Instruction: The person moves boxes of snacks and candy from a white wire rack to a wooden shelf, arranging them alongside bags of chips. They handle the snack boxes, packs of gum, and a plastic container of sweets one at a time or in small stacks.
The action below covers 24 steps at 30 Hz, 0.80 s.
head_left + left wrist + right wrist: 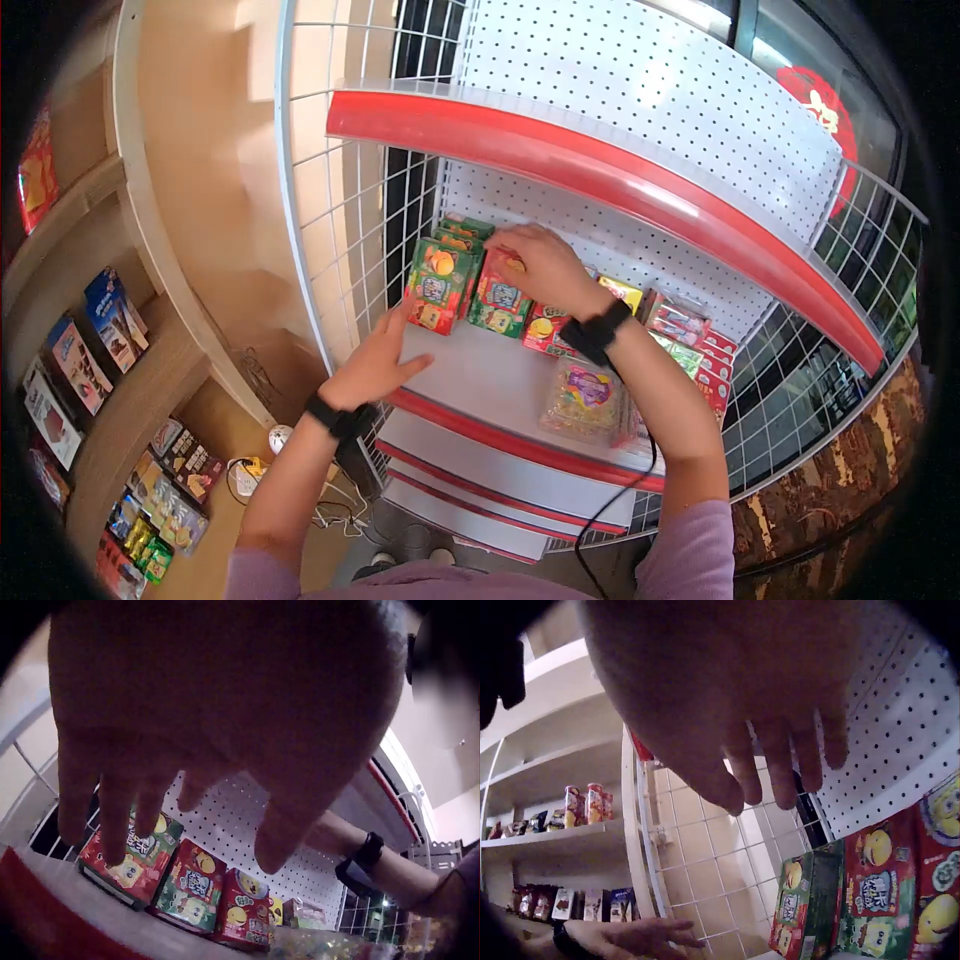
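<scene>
In the head view a green-and-red snack box (437,288) stands at the left end of the shelf, with more green boxes (462,228) behind it. My left hand (372,362) is at its lower left edge, fingers straight and thumb apart; the left wrist view shows the fingers overlapping the box front. To the right stands a red-and-green box (502,305) with a cartoon print. My right hand (545,268) is over the top of that box, its fingers stretched out in the right wrist view. Beside it is a red box (548,332), partly under the right forearm.
A clear packed tub (582,398) sits near the shelf's front edge, with red packets (712,370) at the right. An upper shelf with a red front strip (560,165) overhangs the hands. Wire mesh (345,230) bounds the left side. A cable (612,500) hangs by the right arm.
</scene>
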Each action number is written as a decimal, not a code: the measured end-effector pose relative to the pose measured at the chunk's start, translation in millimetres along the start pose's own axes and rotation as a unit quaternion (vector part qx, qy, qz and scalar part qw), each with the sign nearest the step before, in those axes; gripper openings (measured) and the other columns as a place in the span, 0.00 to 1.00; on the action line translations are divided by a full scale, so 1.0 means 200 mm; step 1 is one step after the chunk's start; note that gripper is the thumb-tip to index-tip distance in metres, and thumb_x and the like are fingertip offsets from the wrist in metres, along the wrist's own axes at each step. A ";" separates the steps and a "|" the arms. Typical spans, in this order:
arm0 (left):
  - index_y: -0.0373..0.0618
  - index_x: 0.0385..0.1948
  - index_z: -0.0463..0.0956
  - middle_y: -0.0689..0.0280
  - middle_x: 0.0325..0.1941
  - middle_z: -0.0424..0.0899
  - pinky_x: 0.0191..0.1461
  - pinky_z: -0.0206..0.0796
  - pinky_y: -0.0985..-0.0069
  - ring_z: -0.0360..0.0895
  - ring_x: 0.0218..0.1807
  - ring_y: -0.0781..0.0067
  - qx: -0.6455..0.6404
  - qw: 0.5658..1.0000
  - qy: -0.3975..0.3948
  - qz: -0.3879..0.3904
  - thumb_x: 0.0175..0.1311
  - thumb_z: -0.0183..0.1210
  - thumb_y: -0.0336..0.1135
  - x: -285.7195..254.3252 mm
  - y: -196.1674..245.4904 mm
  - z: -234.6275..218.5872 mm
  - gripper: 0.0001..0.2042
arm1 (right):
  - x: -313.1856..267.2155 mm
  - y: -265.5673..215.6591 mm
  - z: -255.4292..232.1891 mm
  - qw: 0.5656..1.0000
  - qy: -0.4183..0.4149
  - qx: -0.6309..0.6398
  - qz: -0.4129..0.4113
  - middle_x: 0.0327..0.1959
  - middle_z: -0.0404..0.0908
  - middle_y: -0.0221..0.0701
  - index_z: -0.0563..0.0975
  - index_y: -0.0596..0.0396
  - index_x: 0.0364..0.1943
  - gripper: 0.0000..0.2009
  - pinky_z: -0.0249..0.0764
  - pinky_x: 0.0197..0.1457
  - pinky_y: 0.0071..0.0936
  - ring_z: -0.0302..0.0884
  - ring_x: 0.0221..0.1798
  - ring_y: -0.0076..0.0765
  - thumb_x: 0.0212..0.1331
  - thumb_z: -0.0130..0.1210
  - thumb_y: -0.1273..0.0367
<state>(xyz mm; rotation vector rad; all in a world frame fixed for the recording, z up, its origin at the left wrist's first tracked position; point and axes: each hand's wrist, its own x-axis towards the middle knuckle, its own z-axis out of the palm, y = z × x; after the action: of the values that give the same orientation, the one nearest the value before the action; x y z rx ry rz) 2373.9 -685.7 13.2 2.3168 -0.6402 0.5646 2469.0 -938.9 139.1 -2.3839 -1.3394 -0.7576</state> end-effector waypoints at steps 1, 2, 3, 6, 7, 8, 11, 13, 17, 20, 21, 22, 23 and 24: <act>0.40 0.68 0.44 0.42 0.63 0.61 0.61 0.63 0.60 0.66 0.60 0.43 0.002 1.000 0.001 -0.005 0.58 0.61 0.39 0.06 -0.05 0.03 0.40 | 0.07 0.05 0.05 1.000 -0.001 0.004 -0.003 0.43 0.80 0.38 0.78 0.52 0.43 0.13 0.72 0.51 0.38 0.77 0.48 0.44 0.53 0.57 0.68; 0.39 0.68 0.42 0.40 0.63 0.60 0.62 0.62 0.59 0.66 0.60 0.41 -0.015 0.999 -0.012 -0.044 0.56 0.62 0.40 0.13 -0.09 0.05 0.43 | 0.14 0.09 0.10 0.998 -0.023 -0.063 0.011 0.43 0.80 0.38 0.79 0.51 0.43 0.13 0.72 0.52 0.39 0.77 0.48 0.44 0.53 0.56 0.67; 0.38 0.69 0.39 0.37 0.62 0.60 0.63 0.61 0.59 0.65 0.60 0.39 -0.032 0.996 -0.024 -0.080 0.54 0.64 0.41 0.19 -0.11 0.07 0.46 | 0.20 0.14 0.14 0.990 -0.044 -0.131 0.024 0.43 0.80 0.38 0.79 0.51 0.43 0.13 0.72 0.52 0.40 0.77 0.48 0.45 0.53 0.55 0.66; 0.37 0.69 0.36 0.36 0.62 0.60 0.64 0.59 0.59 0.64 0.61 0.37 -0.033 0.981 -0.034 -0.188 0.50 0.66 0.44 0.32 -0.15 0.11 0.51 | 0.33 0.29 0.23 0.993 -0.010 -0.079 0.085 0.41 0.80 0.37 0.78 0.52 0.43 0.14 0.72 0.52 0.39 0.76 0.47 0.47 0.53 0.55 0.65; 0.37 0.69 0.35 0.35 0.62 0.60 0.64 0.60 0.60 0.64 0.62 0.37 -0.035 0.985 -0.012 -0.168 0.46 0.68 0.45 0.35 -0.19 0.14 0.54 | 0.36 0.33 0.25 0.991 -0.043 -0.059 0.108 0.42 0.80 0.40 0.78 0.52 0.43 0.15 0.71 0.53 0.41 0.76 0.47 0.48 0.55 0.54 0.60; 0.37 0.69 0.35 0.35 0.62 0.60 0.64 0.60 0.60 0.64 0.62 0.37 -0.033 0.985 -0.011 -0.168 0.46 0.68 0.45 0.37 -0.24 0.17 0.54 | 0.39 0.36 0.28 0.992 -0.041 -0.058 0.107 0.42 0.80 0.40 0.78 0.52 0.43 0.15 0.71 0.53 0.41 0.76 0.47 0.48 0.55 0.54 0.60; 0.38 0.69 0.32 0.36 0.62 0.61 0.65 0.59 0.61 0.64 0.62 0.39 -0.105 0.976 0.012 -0.188 0.42 0.70 0.43 0.43 -0.32 0.22 0.58 | 0.43 0.41 0.36 0.967 -0.184 -0.092 0.148 0.45 0.80 0.41 0.79 0.52 0.44 0.20 0.71 0.53 0.43 0.76 0.47 0.49 0.58 0.51 0.51; 0.38 0.69 0.33 0.37 0.62 0.62 0.65 0.59 0.62 0.64 0.62 0.40 -0.130 0.973 0.018 -0.192 0.38 0.72 0.42 0.43 -0.32 0.22 0.59 | 0.43 0.44 0.42 0.957 -0.230 -0.016 0.178 0.47 0.79 0.47 0.80 0.55 0.43 0.28 0.69 0.57 0.42 0.75 0.52 0.51 0.56 0.50 0.43; 0.34 0.66 0.44 0.41 0.60 0.65 0.66 0.58 0.64 0.62 0.63 0.44 -0.076 0.969 -0.004 -0.235 0.28 0.76 0.39 0.47 -0.34 0.24 0.59 | 0.45 0.51 0.52 0.971 -0.167 -0.098 0.142 0.50 0.77 0.51 0.78 0.61 0.46 0.35 0.68 0.59 0.41 0.73 0.56 0.53 0.52 0.51 0.39; 0.33 0.62 0.53 0.45 0.60 0.67 0.66 0.58 0.64 0.62 0.64 0.47 -0.119 0.959 -0.062 -0.249 0.26 0.78 0.40 0.51 -0.42 0.25 0.55 | 0.47 0.47 0.48 0.956 -0.214 -0.112 0.164 0.45 0.77 0.55 0.77 0.66 0.46 0.39 0.66 0.59 0.38 0.71 0.53 0.57 0.52 0.50 0.37; 0.33 0.62 0.53 0.45 0.60 0.67 0.66 0.58 0.64 0.62 0.64 0.47 -0.119 0.959 -0.061 -0.249 0.26 0.78 0.40 0.52 -0.46 0.28 0.55 | 0.47 0.48 0.50 0.955 -0.234 -0.103 0.153 0.47 0.76 0.55 0.75 0.66 0.48 0.41 0.66 0.60 0.37 0.70 0.55 0.55 0.50 0.52 0.36; 0.35 0.61 0.54 0.52 0.58 0.70 0.65 0.60 0.66 0.66 0.61 0.57 -0.211 0.953 -0.032 -0.214 0.30 0.77 0.35 0.53 -0.50 0.32 0.51 | 0.48 0.47 0.49 0.952 -0.254 -0.093 0.141 0.50 0.75 0.54 0.74 0.66 0.51 0.43 0.65 0.61 0.35 0.70 0.57 0.54 0.48 0.54 0.36; 0.37 0.61 0.56 0.59 0.56 0.74 0.63 0.62 0.69 0.71 0.58 0.67 -0.302 0.937 -0.002 -0.177 0.34 0.77 0.30 0.54 -0.54 0.36 0.47 | 0.47 0.47 0.48 0.952 -0.254 -0.092 0.140 0.50 0.75 0.54 0.74 0.66 0.51 0.43 0.65 0.61 0.35 0.70 0.57 0.54 0.48 0.54 0.36; 0.37 0.61 0.56 0.59 0.56 0.74 0.63 0.62 0.69 0.71 0.58 0.67 -0.301 0.937 -0.002 -0.178 0.34 0.77 0.30 0.54 -0.51 0.35 0.47 | 0.46 0.43 0.44 0.954 -0.250 0.020 0.165 0.52 0.73 0.54 0.73 0.67 0.51 0.46 0.65 0.62 0.35 0.70 0.58 0.51 0.42 0.56 0.35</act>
<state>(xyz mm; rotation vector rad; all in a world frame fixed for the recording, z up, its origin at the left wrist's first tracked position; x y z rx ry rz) 2533.8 -697.0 -24.4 1.7859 -0.3157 0.1579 2608.2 -876.3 119.0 -2.7760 -1.0450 -0.0289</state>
